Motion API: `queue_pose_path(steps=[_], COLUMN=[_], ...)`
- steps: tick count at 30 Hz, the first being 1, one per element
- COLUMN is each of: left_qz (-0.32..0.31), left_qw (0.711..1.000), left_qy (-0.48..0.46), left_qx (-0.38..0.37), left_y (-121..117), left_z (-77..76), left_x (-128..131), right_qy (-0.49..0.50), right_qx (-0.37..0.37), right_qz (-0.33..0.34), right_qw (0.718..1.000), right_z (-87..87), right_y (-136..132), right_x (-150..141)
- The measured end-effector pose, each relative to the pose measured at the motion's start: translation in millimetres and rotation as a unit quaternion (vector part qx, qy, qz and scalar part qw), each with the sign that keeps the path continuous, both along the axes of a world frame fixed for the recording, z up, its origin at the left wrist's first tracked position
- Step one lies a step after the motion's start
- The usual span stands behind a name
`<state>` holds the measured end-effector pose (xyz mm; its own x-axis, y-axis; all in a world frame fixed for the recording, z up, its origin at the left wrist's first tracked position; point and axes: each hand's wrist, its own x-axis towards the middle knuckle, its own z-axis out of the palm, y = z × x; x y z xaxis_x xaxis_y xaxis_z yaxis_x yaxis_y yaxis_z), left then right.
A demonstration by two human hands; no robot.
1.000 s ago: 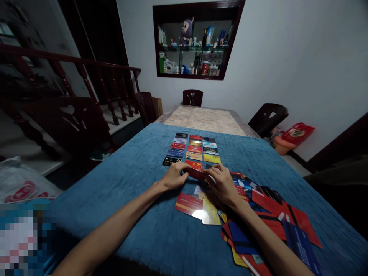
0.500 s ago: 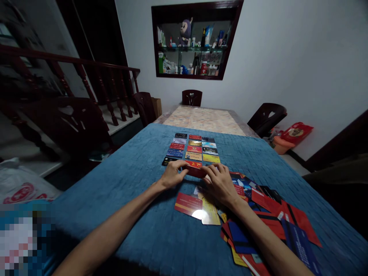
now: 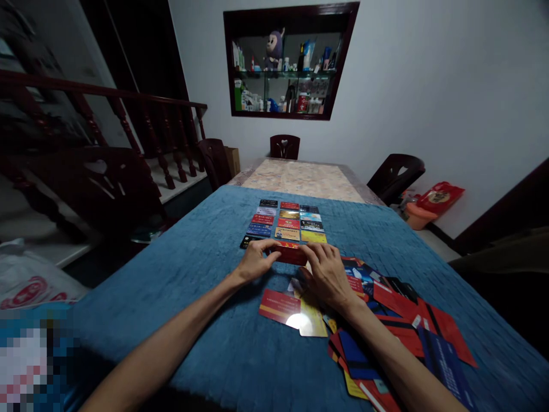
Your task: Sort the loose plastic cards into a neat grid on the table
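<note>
My left hand point(image 3: 256, 261) and my right hand point(image 3: 326, 273) together pinch a red card point(image 3: 291, 255) by its two ends, low over the blue tablecloth point(image 3: 201, 274). The card sits right at the near end of a neat grid of cards point(image 3: 288, 222) laid in three columns. Below my hands lie a red card point(image 3: 275, 304) and a glossy yellow card point(image 3: 313, 317). A loose heap of red, blue and black cards point(image 3: 398, 320) spreads under and to the right of my right forearm.
Beyond the cloth the patterned tabletop point(image 3: 302, 179) shows. Dark wooden chairs point(image 3: 397, 174) stand around the table. A stair railing point(image 3: 128, 131) runs at the left. A wall niche point(image 3: 289, 63) holds bottles and a toy. A red bag point(image 3: 438, 197) lies on the floor at right.
Both hands have moved the red card slightly forward, up against the near row of the grid. The view shifted a little.
</note>
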<state>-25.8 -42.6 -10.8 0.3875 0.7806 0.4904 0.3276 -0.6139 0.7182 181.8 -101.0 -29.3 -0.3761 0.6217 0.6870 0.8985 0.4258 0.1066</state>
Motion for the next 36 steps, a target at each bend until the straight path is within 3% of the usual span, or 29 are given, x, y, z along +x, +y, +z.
queue_pose_path(steps=[9, 19, 27, 36], left_qz=[-0.003, 0.005, -0.029, -0.061], left_qw=[1.000, 0.999, 0.982, 0.941], left_qy=[-0.003, 0.028, 0.087, 0.181], left_qx=[-0.006, 0.040, 0.162, 0.278], left_y=[0.5, -1.8, 7.4, 12.5], left_z=[-2.6, -4.4, -13.9, -3.0], left_x=[1.3, 5.5, 4.4, 1.3], right_qy=[0.008, -0.004, -0.028, -0.031], right_qx=[0.006, 0.000, 0.007, -0.002], right_qz=[-0.010, -0.007, -0.015, -0.002], right_qw=[1.000, 1.000, 0.999, 1.000], right_z=[0.5, 6.7, 13.8, 15.2], right_y=[-0.1, -2.4, 1.9, 10.7], right_x=[0.2, 4.3, 13.5, 22.7])
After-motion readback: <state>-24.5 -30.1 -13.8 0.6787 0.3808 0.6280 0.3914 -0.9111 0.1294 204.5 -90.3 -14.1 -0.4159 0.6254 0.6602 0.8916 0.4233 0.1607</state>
